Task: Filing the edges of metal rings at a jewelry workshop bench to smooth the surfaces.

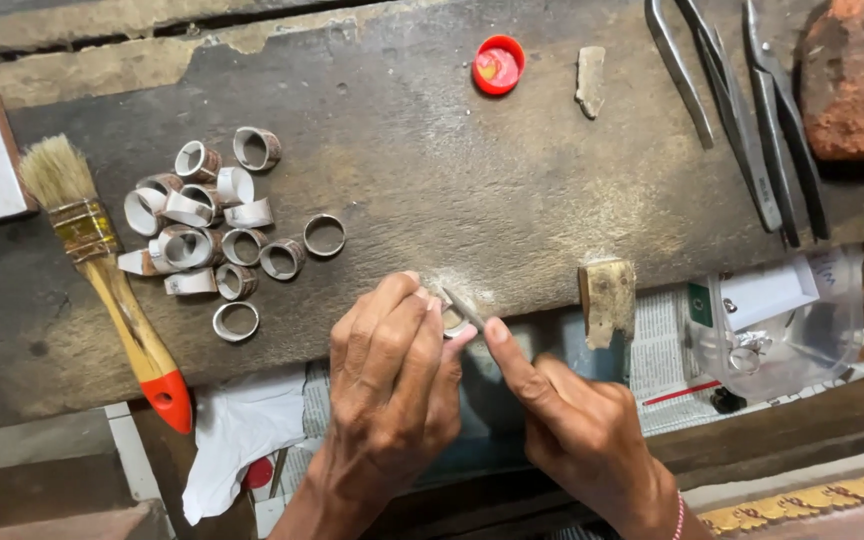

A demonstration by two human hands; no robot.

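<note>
From the head view, the left hand (392, 385) curls over a small metal ring (452, 320) at the near edge of the dark, worn surface (432, 170); its fingers cover most of the ring, so only a sliver shows, pinched in that grip. The right hand (577, 425) pinches a thin metal file (465, 308) between thumb and forefinger, its tip touching the ring; the tool's rear end is hidden in the hand. Just to the right, a pale wooden peg (607, 298) juts over the surface's edge. Well to the left lies a heap of unfinished ring bands (217, 225), with a wooden-handled brush with a red tip (112, 280) beside them. Far across sit a red bottle cap (498, 64) and tweezers and pliers (752, 110), cut off by the upper frame. Below the edge, a clear plastic bag (787, 320) lies on newspaper; its small contents are hard to make out.
</note>
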